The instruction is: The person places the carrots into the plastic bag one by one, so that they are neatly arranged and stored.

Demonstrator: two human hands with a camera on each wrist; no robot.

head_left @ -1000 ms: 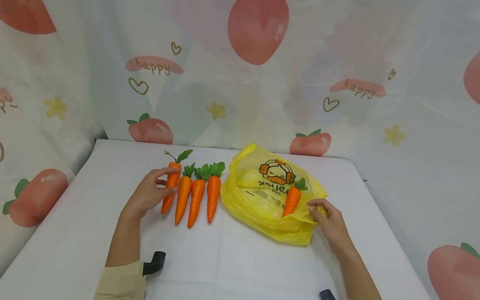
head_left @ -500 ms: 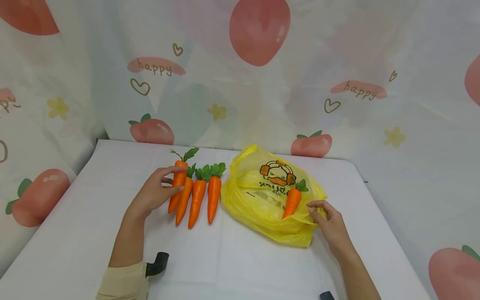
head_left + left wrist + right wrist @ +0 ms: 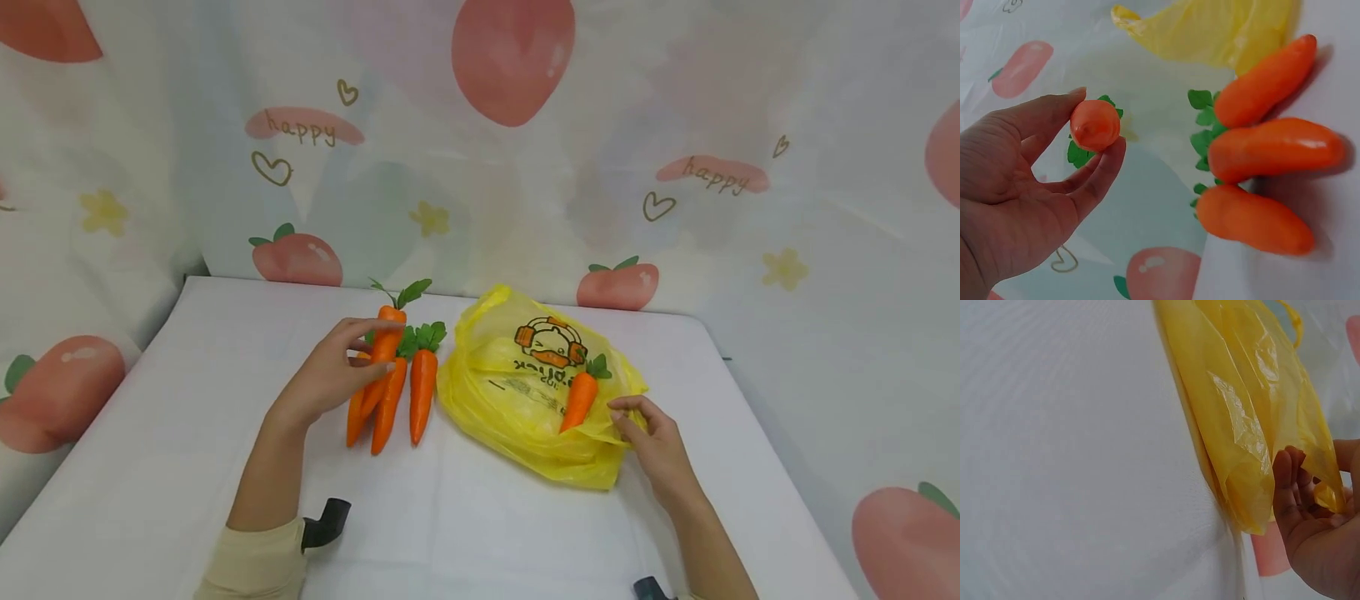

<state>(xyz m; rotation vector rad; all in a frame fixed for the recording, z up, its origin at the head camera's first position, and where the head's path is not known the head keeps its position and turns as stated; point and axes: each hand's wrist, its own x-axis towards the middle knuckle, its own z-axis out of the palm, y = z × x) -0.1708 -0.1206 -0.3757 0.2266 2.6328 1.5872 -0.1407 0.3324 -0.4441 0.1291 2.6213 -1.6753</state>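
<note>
My left hand (image 3: 330,371) pinches an orange carrot (image 3: 1095,126) with green leaves between thumb and fingers, raised over the other carrots. Three more carrots lie side by side on the white table: a right one (image 3: 423,392), a middle one (image 3: 388,408) and a left one (image 3: 355,421), partly covered by the hand and the held carrot. To their right, a yellow plastic bag (image 3: 495,425) with a duck print lies with its mouth toward the right. One carrot (image 3: 579,402) lies at that mouth, its lower tip behind the yellow film. My right hand (image 3: 658,446) grips the bag's edge there.
The white-covered table (image 3: 480,542) ends at a back edge against a printed fabric backdrop (image 3: 495,208). A dark fitting (image 3: 326,523) sticks out from the left sleeve, and another dark piece (image 3: 648,588) shows by the right forearm.
My left hand has lifted the leftmost carrot and carried it right, across the carrots beside it. The right hand and the bag have stayed about where they were.
</note>
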